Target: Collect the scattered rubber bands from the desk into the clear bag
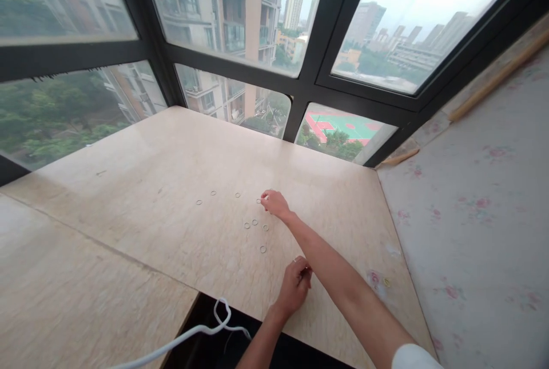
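Several thin metal rings lie spread over the beige stone sill (171, 151). One ring (263, 249) is nearest to me, another (266, 227) sits behind it, and one more (199, 202) lies farther left. My right hand (274, 203) reaches out with its fingers pinched together beside a ring (258, 201); whatever is between the fingertips is too small to make out. Below my right forearm, my left hand (295, 283) rests near the sill's front edge, fingers curled, with a small ring-like glint at its top. What its fingers hold is hidden.
At the right lie a small clear plastic packet (376, 280) and a small yellow item (386, 282). A white cable (189, 333) crosses the dark opening at the front. Dark window frames (231, 80) bound the back, a floral wall (480, 231) the right.
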